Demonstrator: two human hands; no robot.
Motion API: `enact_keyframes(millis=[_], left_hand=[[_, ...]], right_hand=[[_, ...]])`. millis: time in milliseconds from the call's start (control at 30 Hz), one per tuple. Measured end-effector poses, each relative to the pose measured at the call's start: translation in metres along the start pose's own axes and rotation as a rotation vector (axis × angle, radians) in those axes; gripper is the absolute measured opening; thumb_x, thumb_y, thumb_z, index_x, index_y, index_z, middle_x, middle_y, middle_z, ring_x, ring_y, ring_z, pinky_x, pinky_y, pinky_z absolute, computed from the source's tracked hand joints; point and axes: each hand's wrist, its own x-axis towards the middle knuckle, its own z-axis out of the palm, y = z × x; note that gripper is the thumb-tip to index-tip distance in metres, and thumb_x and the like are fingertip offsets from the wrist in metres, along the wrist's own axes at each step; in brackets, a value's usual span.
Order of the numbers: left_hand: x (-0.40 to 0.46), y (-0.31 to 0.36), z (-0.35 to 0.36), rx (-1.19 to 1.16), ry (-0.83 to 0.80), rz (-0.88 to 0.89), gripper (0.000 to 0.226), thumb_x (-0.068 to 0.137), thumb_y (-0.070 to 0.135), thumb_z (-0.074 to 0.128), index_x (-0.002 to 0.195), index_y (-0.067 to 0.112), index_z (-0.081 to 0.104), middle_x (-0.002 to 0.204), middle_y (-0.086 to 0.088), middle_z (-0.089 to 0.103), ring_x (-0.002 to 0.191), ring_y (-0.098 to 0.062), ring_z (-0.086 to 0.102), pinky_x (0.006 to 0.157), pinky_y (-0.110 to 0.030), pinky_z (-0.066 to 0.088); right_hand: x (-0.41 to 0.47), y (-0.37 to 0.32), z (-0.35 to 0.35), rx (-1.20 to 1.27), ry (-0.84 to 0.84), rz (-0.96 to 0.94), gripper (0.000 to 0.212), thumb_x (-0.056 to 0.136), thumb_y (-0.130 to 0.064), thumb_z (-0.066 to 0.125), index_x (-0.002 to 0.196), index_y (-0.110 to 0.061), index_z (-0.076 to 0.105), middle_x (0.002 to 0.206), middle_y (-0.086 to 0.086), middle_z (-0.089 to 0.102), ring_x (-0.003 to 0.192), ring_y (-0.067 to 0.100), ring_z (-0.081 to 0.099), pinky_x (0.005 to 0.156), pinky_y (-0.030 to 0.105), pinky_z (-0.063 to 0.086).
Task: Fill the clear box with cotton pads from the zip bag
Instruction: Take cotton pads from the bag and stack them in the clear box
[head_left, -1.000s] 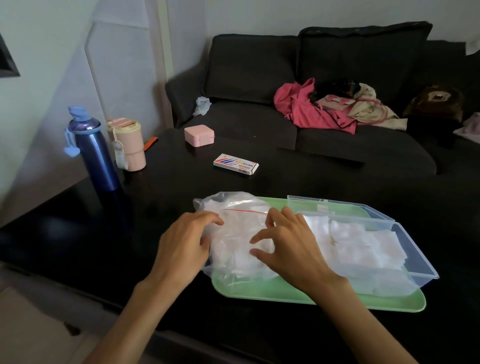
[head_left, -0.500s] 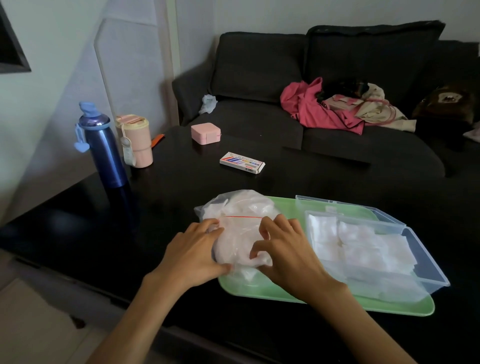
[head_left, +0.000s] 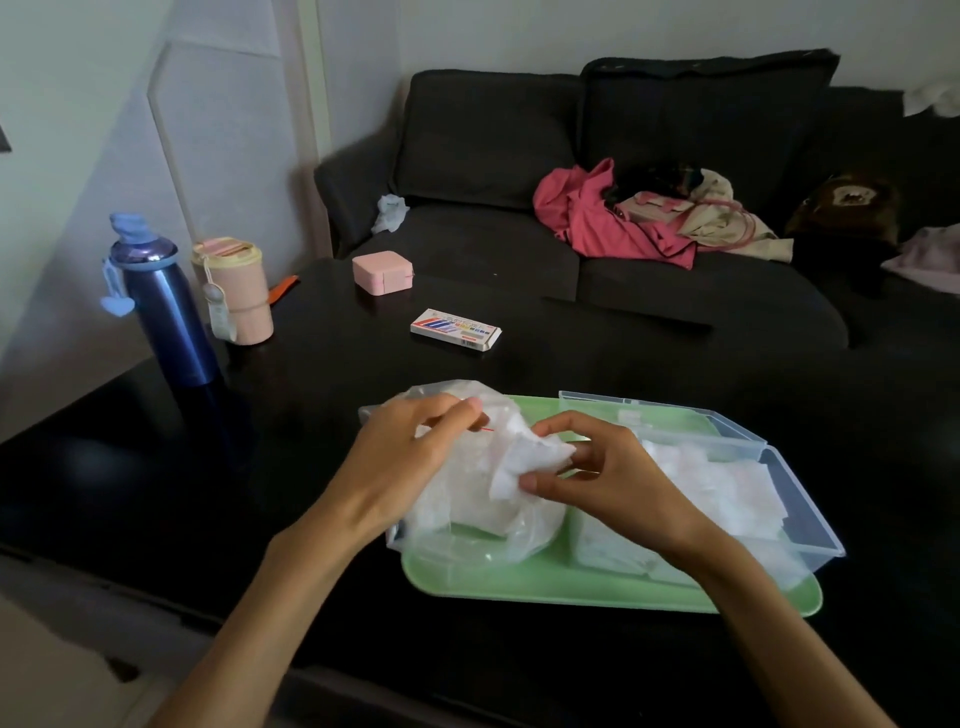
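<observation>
right hand (head_left: 597, 475) pinches a small bunch of cotton pads (head_left: 524, 462) at the mouth of the zip bag (head_left: 467, 499), thumb under, fingers curled over the top. left hand (head_left: 410, 457) grips the bag's top edge by the red zip line and holds it up. the clear box (head_left: 800, 519) sits just to the right of the bag, both on the green tray (head_left: 571, 587) on the table (head_left: 311, 493). box is open, lid flipped back, long axis running away and to the right, already well stocked with pads. so the move is a short carry rightward; right hand is the nearer one and nothing stands between it and the box. likely snag: loose bag film dragging along with the pads. blue bottle (head_left: 161, 306), pink cup (head_left: 236, 291), pink case (head_left: 383, 271) and a small carton (head_left: 456, 330) sit farther back, well apart.
</observation>
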Motion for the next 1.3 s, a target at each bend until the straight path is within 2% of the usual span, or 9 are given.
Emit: enact_keyframes(millis=[67, 267, 433, 533, 633, 733, 867, 1200, 1300], left_hand=[[0.001, 0.002, 0.008, 0.005, -0.096, -0.009, 0.031, 0.086, 0.056, 0.052, 0.072, 0.036, 0.072, 0.08, 0.026, 0.067, 0.083, 0.012, 0.058, 0.072, -0.017, 0.039], [0.011, 0.006, 0.022, -0.228, -0.122, -0.007, 0.029, 0.09, 0.013, 0.059, 0.076, 0.036, 0.07, 0.08, 0.018, 0.073, 0.08, 0.002, 0.068, 0.065, -0.008, 0.049], [0.011, 0.011, 0.033, -0.417, -0.109, -0.103, 0.043, 0.091, 0.014, 0.057, 0.063, 0.042, 0.074, 0.07, 0.011, 0.073, 0.07, -0.001, 0.069, 0.059, -0.012, 0.052], [0.012, 0.012, 0.038, -0.451, -0.083, -0.145, 0.037, 0.09, 0.019, 0.061, 0.061, 0.039, 0.075, 0.064, 0.009, 0.07, 0.064, 0.0, 0.067, 0.058, -0.013, 0.052], [0.013, 0.01, 0.037, -0.462, -0.089, -0.178, 0.028, 0.087, 0.02, 0.065, 0.064, 0.03, 0.076, 0.068, 0.004, 0.069, 0.067, -0.003, 0.067, 0.059, -0.013, 0.052], [0.012, 0.011, 0.039, -0.487, -0.119, -0.204, 0.034, 0.088, 0.018, 0.063, 0.061, 0.034, 0.076, 0.07, 0.005, 0.072, 0.069, -0.004, 0.069, 0.058, -0.013, 0.052], [0.012, 0.013, 0.043, -0.526, -0.143, -0.231, 0.048, 0.091, 0.011, 0.057, 0.055, 0.037, 0.073, 0.068, 0.009, 0.073, 0.068, -0.005, 0.07, 0.056, -0.014, 0.052], [0.015, 0.01, 0.049, -0.518, -0.108, -0.253, 0.016, 0.085, 0.02, 0.067, 0.073, 0.013, 0.075, 0.078, -0.003, 0.072, 0.073, -0.009, 0.071, 0.06, -0.018, 0.054], [0.017, 0.013, 0.05, -0.604, -0.088, -0.259, 0.017, 0.088, 0.018, 0.063, 0.076, 0.018, 0.077, 0.086, -0.002, 0.075, 0.08, -0.011, 0.072, 0.065, -0.02, 0.056]], right_hand=[[0.0, -0.001, -0.004, -0.014, -0.019, 0.014, 0.035, 0.073, -0.013, 0.079, 0.1, -0.026, 0.06, 0.074, 0.003, 0.073, 0.067, 0.017, 0.067, 0.068, 0.022, 0.055], [-0.001, -0.003, -0.003, 0.034, 0.137, -0.117, 0.039, 0.079, -0.018, 0.073, 0.109, -0.039, 0.059, 0.092, -0.001, 0.068, 0.068, 0.016, 0.063, 0.056, 0.016, 0.049], [0.001, -0.003, 0.002, -0.246, 0.487, -0.291, 0.023, 0.075, -0.034, 0.076, 0.083, -0.049, 0.061, 0.099, -0.022, 0.056, 0.08, 0.002, 0.055, 0.06, 0.01, 0.044], [0.002, -0.003, -0.003, -0.201, 0.577, -0.26, 0.015, 0.075, -0.032, 0.076, 0.079, -0.041, 0.065, 0.106, -0.019, 0.057, 0.1, -0.001, 0.052, 0.078, 0.011, 0.041], [0.0, -0.009, -0.018, 0.31, 0.508, -0.079, 0.009, 0.079, -0.023, 0.072, 0.087, -0.024, 0.071, 0.093, -0.006, 0.072, 0.091, 0.011, 0.067, 0.075, 0.021, 0.054], [-0.004, -0.014, -0.031, 0.478, 0.352, 0.009, 0.017, 0.071, -0.023, 0.073, 0.087, -0.018, 0.073, 0.084, -0.001, 0.074, 0.079, 0.013, 0.071, 0.066, 0.02, 0.056], [-0.002, -0.013, -0.022, 0.367, 0.233, 0.015, 0.021, 0.065, -0.019, 0.076, 0.085, -0.018, 0.072, 0.081, -0.002, 0.075, 0.074, 0.011, 0.071, 0.059, 0.016, 0.053], [0.004, -0.004, -0.012, -0.104, 0.432, -0.067, 0.039, 0.066, -0.026, 0.083, 0.1, -0.025, 0.065, 0.082, -0.005, 0.064, 0.066, 0.005, 0.059, 0.06, 0.015, 0.05], [0.001, -0.008, -0.022, 0.329, 0.219, 0.219, 0.042, 0.068, -0.035, 0.076, 0.107, -0.024, 0.067, 0.089, -0.001, 0.062, 0.074, 0.008, 0.059, 0.067, 0.021, 0.045]])
